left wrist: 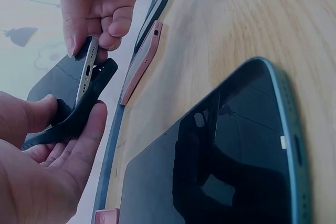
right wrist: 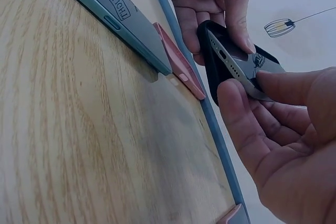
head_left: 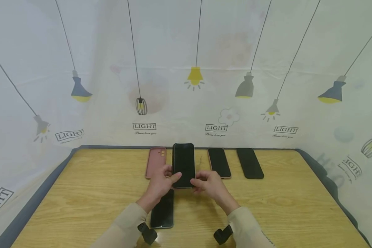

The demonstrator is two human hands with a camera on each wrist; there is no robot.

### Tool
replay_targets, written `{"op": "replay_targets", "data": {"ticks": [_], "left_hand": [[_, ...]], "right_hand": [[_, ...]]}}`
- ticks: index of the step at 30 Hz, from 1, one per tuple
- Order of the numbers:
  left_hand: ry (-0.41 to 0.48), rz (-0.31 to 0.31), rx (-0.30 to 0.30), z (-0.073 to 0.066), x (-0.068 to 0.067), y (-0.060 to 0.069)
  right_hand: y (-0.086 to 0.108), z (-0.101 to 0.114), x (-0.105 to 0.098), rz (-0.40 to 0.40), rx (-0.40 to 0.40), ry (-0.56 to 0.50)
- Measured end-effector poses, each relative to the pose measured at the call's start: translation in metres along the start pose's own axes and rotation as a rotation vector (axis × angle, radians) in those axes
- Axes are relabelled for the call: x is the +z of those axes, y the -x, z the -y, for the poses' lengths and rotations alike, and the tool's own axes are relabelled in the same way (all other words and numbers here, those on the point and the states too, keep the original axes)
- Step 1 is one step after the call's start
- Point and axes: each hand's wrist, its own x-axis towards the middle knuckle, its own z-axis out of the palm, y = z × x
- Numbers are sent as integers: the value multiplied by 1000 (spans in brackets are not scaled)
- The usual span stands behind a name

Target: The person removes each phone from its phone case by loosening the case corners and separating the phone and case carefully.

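Observation:
Both hands hold a smartphone [head_left: 184, 160] with a dark screen and silver edge, raised above the far part of the table. A black phone case [left wrist: 90, 109] is partly round it; at the charging-port end a gap shows between case and phone. My left hand [head_left: 161, 182] grips case and phone at one side, thumb over the screen's lower corner. With thumb and fingers my right hand [head_left: 211, 185] pinches the phone's other lower corner. Beneath the left wrist lies a phone with a teal edge [head_left: 162, 212], screen up. The back of the held phone is hidden.
An unfilled pink phone case [head_left: 152, 162] lies behind the left hand. To the right lie a phone in a pink case [head_left: 220, 162] and a black phone [head_left: 250, 163]. A printed curtain [head_left: 186, 110] rises behind the wooden table [head_left: 297, 206].

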Motion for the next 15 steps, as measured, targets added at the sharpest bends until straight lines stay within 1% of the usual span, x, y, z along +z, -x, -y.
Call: {"op": "replay_targets", "data": {"ticks": [6,10,15], "left_hand": [[-39,0,10,-3,1,0],[-31,14,13,-5,1,-1],[-34,32,-13,-9,0,-2]], "right_hand": [[-1,0,0,-28,32,-21],[-1,0,0,-52,50,-38],[0,-1,-2,-67,52,-57]]}}
